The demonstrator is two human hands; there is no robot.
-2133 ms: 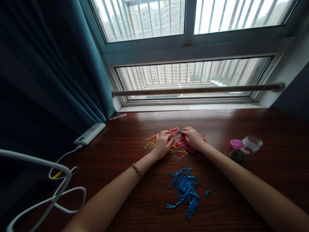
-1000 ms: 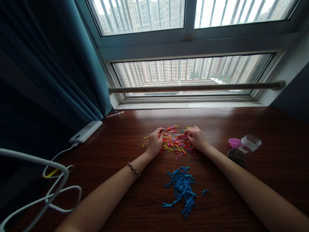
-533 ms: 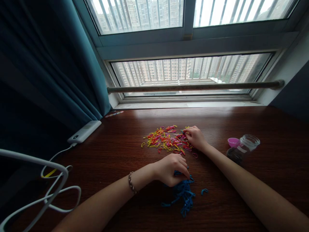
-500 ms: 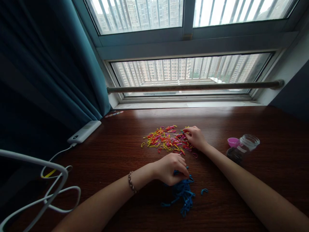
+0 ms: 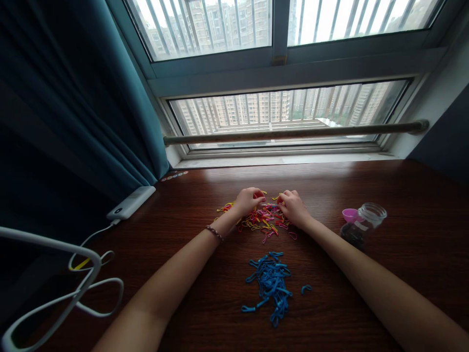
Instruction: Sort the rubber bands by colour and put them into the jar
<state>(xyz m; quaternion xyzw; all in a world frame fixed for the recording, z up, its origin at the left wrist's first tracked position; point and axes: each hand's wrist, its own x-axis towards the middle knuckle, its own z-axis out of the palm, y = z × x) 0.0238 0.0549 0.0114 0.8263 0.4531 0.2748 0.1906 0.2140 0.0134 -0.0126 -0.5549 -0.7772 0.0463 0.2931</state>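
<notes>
Small loops in yellow, red and pink form a spread-out pile point(image 5: 258, 219) on the dark wooden table. Over the pile's left back part is my left hand point(image 5: 249, 199), its fingers pinched together; whatever they hold is too small to make out. My right hand point(image 5: 293, 206) touches the pile's right side with its fingers closed, and their contents cannot be made out either. Nearer to me lies a heap of blue loops point(image 5: 271, 283), with one blue loop point(image 5: 306, 289) apart on its right.
On the right a clear jar point(image 5: 371, 215) with dark contents stands beside a pink cup point(image 5: 350, 214). A white power bank point(image 5: 132, 202) with a cable lies at the left by the blue curtain point(image 5: 120, 107). A window with a rail point(image 5: 293, 133) is behind the table point(image 5: 198, 195).
My left hand has moved from the blue heap up and left to the coloured pile, uncovering the blue heap. My right hand stays at the pile's right side.
</notes>
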